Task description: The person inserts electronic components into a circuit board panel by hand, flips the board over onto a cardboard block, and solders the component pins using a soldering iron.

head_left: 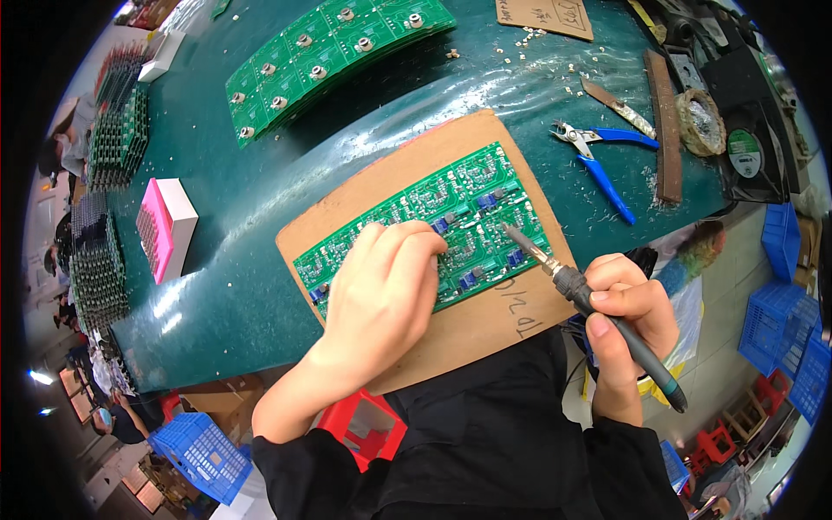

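A green circuit board [394, 212] crowded with small parts and several blue components lies slantwise on a brown cardboard sheet [416, 360]. My left hand [386, 282] rests over the middle of the board, its fingers curled and closed near a blue component; what they pinch, if anything, is hidden. In my right hand [637, 325] is a soldering iron [576, 286] with a dark grip, held like a pen. Its metal tip points at the right part of the board, at or just above the surface; I cannot tell whether it touches.
Stacked green boards [338, 52] stand at the back. To the right lie blue-handled cutters [598, 165], a knife-like blade [620, 108], a rusty bar [663, 130] and a tape roll [700, 121]. A white box with pink foam [169, 230] sits left, beside more board stacks [95, 260].
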Available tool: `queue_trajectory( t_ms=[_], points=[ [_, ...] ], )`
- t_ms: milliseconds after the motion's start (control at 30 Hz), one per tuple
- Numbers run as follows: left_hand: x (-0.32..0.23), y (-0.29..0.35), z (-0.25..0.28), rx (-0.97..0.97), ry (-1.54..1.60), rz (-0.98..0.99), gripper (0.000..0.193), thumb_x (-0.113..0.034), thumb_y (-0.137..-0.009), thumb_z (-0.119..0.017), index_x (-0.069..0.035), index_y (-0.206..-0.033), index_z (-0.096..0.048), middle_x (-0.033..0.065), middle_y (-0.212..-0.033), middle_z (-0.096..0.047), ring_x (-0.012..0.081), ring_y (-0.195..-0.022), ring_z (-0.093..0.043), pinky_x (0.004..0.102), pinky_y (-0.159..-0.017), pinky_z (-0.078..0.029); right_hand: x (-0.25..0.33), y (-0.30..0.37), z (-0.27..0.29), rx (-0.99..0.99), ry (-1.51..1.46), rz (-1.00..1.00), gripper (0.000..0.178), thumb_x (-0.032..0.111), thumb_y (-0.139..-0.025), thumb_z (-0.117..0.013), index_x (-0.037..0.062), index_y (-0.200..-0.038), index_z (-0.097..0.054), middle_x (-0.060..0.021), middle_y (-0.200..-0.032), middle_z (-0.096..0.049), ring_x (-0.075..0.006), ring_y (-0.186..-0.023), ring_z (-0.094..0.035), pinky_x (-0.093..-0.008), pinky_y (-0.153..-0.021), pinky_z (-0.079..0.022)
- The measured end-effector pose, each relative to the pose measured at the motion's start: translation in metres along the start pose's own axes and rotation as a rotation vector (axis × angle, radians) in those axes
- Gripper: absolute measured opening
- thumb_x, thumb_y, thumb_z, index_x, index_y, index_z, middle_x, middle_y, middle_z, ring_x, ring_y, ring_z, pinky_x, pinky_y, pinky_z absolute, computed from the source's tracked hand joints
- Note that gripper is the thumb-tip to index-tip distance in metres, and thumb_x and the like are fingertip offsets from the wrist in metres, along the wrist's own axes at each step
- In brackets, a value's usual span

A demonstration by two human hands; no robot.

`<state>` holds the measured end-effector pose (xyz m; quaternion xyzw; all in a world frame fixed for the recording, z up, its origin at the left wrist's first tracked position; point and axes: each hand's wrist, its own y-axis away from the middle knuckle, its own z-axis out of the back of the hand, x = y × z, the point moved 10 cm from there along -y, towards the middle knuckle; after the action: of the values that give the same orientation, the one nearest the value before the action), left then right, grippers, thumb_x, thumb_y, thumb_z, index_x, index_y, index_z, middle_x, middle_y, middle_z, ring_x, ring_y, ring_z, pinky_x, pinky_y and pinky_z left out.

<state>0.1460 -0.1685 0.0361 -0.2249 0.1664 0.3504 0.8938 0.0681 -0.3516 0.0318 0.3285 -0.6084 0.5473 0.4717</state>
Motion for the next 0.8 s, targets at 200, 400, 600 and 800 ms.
queue_trajectory(
  t_ms=[200,400,600,800],
  points=[
    [-0.005,-0.016,0.001,-0.006,0.15,0.059,0.023,0.004,-0.079,-0.066,0.0,-0.1,-0.059,0.0095,-0.082,-0.061,0.0274,-0.072,-0.057,0.0367,-0.066,-0.047,-0.004,-0.001,0.008,0.004,-0.001,0.007,0.018,-0.002,-0.073,-0.065,-0.0013,-0.09,-0.059,-0.0165,-0.082,-0.06,-0.0207,-0.067,-0.054,-0.0293,-0.059,-0.043],
    [-0.011,-0.027,-0.021,-0.035,0.157,0.032,0.022,0.005,-0.077,-0.068,-0.001,-0.093,-0.055,0.0122,-0.092,-0.059,0.0299,-0.087,-0.059,0.0364,-0.076,-0.048,-0.008,-0.007,0.003,0.027,0.021,0.002,0.018,-0.002,-0.073,-0.066,-0.0017,-0.09,-0.059,-0.0153,-0.081,-0.06,-0.0217,-0.068,-0.056,-0.0307,-0.059,-0.044],
    [-0.017,-0.03,-0.028,-0.08,0.024,-0.014,0.024,0.007,-0.072,-0.069,-0.002,-0.091,-0.056,0.0108,-0.091,-0.06,0.0281,-0.079,-0.058,0.0361,-0.07,-0.048,-0.007,-0.017,0.0,0.093,0.048,0.02,0.018,-0.003,-0.07,-0.065,-0.0026,-0.088,-0.06,-0.0133,-0.073,-0.058,-0.0207,-0.062,-0.056,-0.0308,-0.056,-0.043],
    [-0.019,-0.029,-0.028,-0.079,-0.018,-0.01,0.022,0.005,-0.07,-0.071,-0.003,-0.086,-0.058,0.0096,-0.088,-0.059,0.0267,-0.075,-0.057,0.0353,-0.065,-0.047,-0.001,-0.019,-0.003,0.113,0.087,0.118,0.019,-0.003,-0.068,-0.063,-0.0026,-0.086,-0.06,-0.0124,-0.066,-0.056,-0.0215,-0.058,-0.054,-0.0301,-0.052,-0.042]
  ],
)
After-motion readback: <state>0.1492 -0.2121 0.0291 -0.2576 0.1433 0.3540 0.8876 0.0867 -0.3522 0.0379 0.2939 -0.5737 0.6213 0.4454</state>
